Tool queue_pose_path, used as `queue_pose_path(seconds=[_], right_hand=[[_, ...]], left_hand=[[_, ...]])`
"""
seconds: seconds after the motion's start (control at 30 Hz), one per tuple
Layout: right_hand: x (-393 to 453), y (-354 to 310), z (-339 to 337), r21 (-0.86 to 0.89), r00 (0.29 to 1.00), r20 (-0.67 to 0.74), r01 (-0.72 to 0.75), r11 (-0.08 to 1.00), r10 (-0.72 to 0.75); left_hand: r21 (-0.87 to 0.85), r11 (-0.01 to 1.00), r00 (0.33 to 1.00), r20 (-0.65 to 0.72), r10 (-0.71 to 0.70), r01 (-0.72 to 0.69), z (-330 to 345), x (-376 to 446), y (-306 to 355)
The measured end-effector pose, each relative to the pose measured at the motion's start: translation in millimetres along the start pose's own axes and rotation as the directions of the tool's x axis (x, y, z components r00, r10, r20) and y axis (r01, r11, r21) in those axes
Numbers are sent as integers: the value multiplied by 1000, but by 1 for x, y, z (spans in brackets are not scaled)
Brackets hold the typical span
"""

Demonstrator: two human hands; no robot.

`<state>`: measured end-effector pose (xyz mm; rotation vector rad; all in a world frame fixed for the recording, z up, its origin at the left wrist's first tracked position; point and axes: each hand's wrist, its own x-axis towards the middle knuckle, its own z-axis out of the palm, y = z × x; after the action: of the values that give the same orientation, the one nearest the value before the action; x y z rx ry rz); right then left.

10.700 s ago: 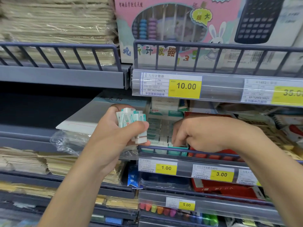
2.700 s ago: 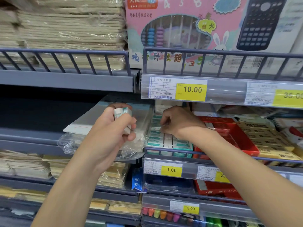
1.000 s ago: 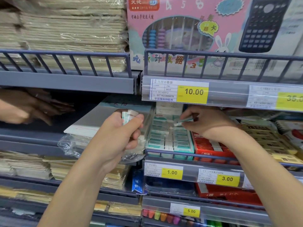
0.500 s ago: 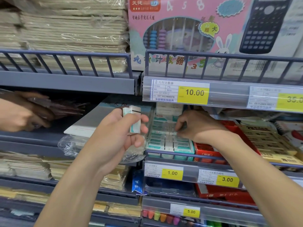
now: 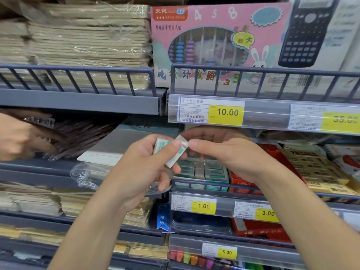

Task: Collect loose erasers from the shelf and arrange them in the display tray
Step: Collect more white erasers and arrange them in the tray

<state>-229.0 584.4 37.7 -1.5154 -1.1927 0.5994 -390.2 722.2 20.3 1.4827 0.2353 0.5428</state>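
Observation:
My left hand (image 5: pixel 140 168) is raised in front of the middle shelf and holds two white erasers with green sleeves. One eraser (image 5: pixel 160 146) sits behind my thumb. The other eraser (image 5: pixel 176 155) sticks out tilted to the right. My right hand (image 5: pixel 224 152) meets it from the right, thumb and fingertips pinching that tilted eraser's upper end. Just behind and below both hands, the display tray (image 5: pixel 216 187) stands on the shelf behind the rail. It holds rows of the same green-and-white erasers (image 5: pixel 202 169).
A red tray (image 5: pixel 241 187) and a box of yellow erasers (image 5: pixel 315 172) stand right of the display tray. Wrapped paper pads (image 5: pixel 109 152) lie to its left. Another person's hand (image 5: pixel 17 137) holds dark packets at the far left. The shelf above (image 5: pixel 81 100) overhangs closely.
My right hand has lifted off the tray and come left to the erasers in my left hand. One eraser now sticks out tilted between both hands.

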Motion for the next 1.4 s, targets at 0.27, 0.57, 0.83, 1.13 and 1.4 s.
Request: queue_pose_path(seconds=[0.27, 0.57, 0.83, 1.13, 1.4], right_hand=[[2, 1, 7, 309, 998, -48, 43, 950, -30], [-15, -18, -1, -232, 983, -7, 177, 956, -183], [-1, 6, -18, -433, 945, -325, -169, 886, 21], [24, 24, -6, -638, 980, -187, -176, 750, 71], [33, 30, -1, -736, 988, -122, -154, 659, 94]], left_hand=[[66, 997, 999, 4, -52, 52, -4, 0, -4], [57, 997, 997, -52, -49, 52, -2, 4, -4], [-96, 991, 973, -199, -114, 96, -5, 4, -3], [-61, 998, 991, -134, 14, -22, -9, 0, -4], [-80, 996, 991, -129, 34, -44, -13, -1, -3]])
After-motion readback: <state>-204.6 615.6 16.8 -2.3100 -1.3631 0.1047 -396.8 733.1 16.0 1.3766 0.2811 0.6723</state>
